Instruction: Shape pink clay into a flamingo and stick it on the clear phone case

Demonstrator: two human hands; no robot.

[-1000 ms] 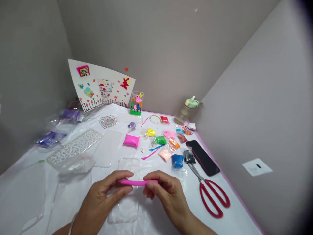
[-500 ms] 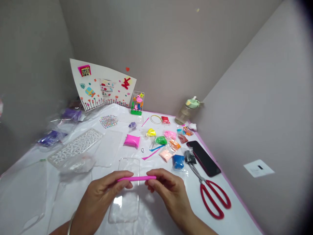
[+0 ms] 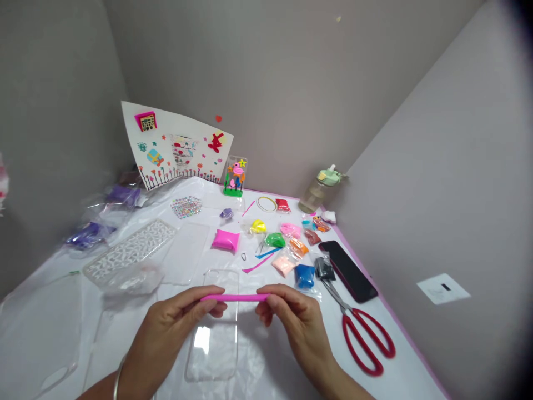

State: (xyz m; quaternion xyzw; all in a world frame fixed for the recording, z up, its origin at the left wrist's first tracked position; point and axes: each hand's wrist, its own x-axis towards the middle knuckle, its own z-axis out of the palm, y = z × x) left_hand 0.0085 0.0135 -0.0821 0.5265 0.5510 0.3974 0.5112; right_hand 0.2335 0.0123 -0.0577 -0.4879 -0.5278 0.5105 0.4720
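Observation:
A thin roll of bright pink clay (image 3: 241,298) is stretched level between my two hands. My left hand (image 3: 179,319) pinches its left end between thumb and fingers, and my right hand (image 3: 293,319) pinches the right end the same way. Beneath them a clear phone case (image 3: 212,350) lies flat on the white table cover, its upper part partly hidden by the hands and the roll. Beyond the hands are a pink clay packet (image 3: 225,241), a pink modelling tool (image 3: 258,263) and a blue modelling tool (image 3: 268,253).
Red-handled scissors (image 3: 362,339) and a black phone (image 3: 348,271) lie at right. Several bagged clays, including blue (image 3: 305,276), sit beyond my right hand. A decorated case (image 3: 235,176), a bottle (image 3: 320,189) and a drawing (image 3: 179,147) stand at the back. Clear cases (image 3: 41,333) lie left.
My right hand has moved slightly right, away from the left, and the pink clay roll between them looks a little longer. Both hands are slightly higher.

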